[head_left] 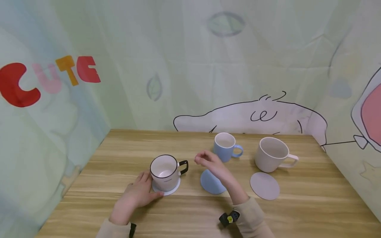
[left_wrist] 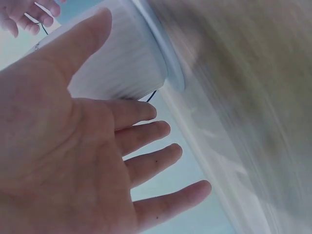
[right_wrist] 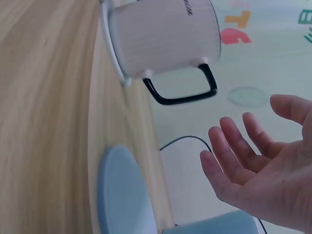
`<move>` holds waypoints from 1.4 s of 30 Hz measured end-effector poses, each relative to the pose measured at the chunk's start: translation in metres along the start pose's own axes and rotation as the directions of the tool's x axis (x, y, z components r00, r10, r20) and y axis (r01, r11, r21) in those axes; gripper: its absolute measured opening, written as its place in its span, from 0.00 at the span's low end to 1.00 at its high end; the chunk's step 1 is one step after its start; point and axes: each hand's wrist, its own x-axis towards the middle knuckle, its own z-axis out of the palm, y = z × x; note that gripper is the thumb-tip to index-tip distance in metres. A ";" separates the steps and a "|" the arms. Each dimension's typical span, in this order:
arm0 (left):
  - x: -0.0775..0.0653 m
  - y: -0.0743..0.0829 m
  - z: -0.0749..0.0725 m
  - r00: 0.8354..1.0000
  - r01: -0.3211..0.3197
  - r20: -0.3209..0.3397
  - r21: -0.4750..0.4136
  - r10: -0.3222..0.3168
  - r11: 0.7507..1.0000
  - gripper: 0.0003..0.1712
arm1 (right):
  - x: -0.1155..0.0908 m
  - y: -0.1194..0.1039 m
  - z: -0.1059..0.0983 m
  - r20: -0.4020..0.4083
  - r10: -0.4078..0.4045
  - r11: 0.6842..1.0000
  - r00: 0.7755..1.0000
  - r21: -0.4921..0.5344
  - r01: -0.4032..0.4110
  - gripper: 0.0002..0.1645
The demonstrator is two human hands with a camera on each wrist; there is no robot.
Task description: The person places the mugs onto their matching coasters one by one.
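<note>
A white mug (head_left: 168, 181) with a black rim and black handle stands upright on a white round coaster (head_left: 176, 189). Beside its left side lies my left hand (head_left: 138, 191), thumb and fingers apart and not curled round the mug; whether it touches the mug or coaster I cannot tell. The left wrist view shows those fingers (left_wrist: 151, 163) spread. Holding nothing, my right hand (head_left: 213, 165) hovers right of the black handle (right_wrist: 183, 101), its fingers loosely bent. Under that forearm, a blue round coaster (head_left: 211, 182) is partly hidden. Just behind the right hand stands a blue mug (head_left: 221, 152).
On the right of the wooden table (head_left: 119, 148) stands a wide pale mug (head_left: 265, 161), its handle to the right. A pale greyish-pink coaster (head_left: 265, 186) lies in front of it. A printed curtain (head_left: 134, 82) hangs behind the table and along its sides.
</note>
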 end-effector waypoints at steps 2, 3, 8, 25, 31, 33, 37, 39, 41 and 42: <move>0.000 0.001 0.000 1.000 -0.005 -0.010 0.010 0.005 1.000 0.56 | -0.002 0.002 -0.005 -0.009 0.007 1.000 1.000 0.012 -0.007 0.18; 0.000 0.001 0.000 1.000 -0.004 -0.016 0.017 0.005 1.000 0.56 | -0.002 0.003 -0.007 -0.016 0.010 1.000 1.000 0.021 -0.009 0.18; -0.001 0.005 -0.005 0.999 0.007 -0.046 0.027 -0.006 1.000 0.56 | 0.000 0.006 -0.015 -0.044 0.012 0.999 0.999 0.049 -0.010 0.18; -0.004 0.010 -0.012 0.985 0.020 -0.173 0.063 -0.009 0.998 0.59 | -0.006 0.006 -0.044 -0.198 -0.005 0.997 0.980 0.080 0.021 0.14; -0.006 0.012 -0.013 0.983 0.038 -0.179 0.047 -0.029 0.998 0.58 | -0.007 0.008 -0.051 -0.220 0.012 0.997 0.975 0.080 0.006 0.12; -0.007 0.012 -0.014 0.982 0.044 -0.184 0.049 -0.034 0.998 0.58 | -0.006 0.008 -0.052 -0.222 0.017 0.997 0.975 0.081 0.001 0.12; -0.006 0.012 -0.014 0.977 0.045 -0.210 0.060 -0.031 0.997 0.58 | -0.007 0.009 -0.053 -0.223 0.021 0.997 0.975 0.079 -0.004 0.13; -0.006 0.013 -0.015 0.975 0.043 -0.220 0.067 -0.028 0.997 0.58 | -0.007 0.009 -0.054 -0.228 0.023 0.997 0.973 0.080 -0.005 0.13; -0.007 0.014 -0.016 0.974 0.045 -0.225 0.070 -0.028 0.997 0.58 | -0.008 0.009 -0.056 -0.233 0.019 0.997 0.972 0.083 0.000 0.13; -0.007 0.015 -0.016 0.974 0.047 -0.224 0.068 -0.030 0.997 0.58 | -0.009 0.009 -0.056 -0.239 0.018 0.996 0.971 0.085 0.003 0.14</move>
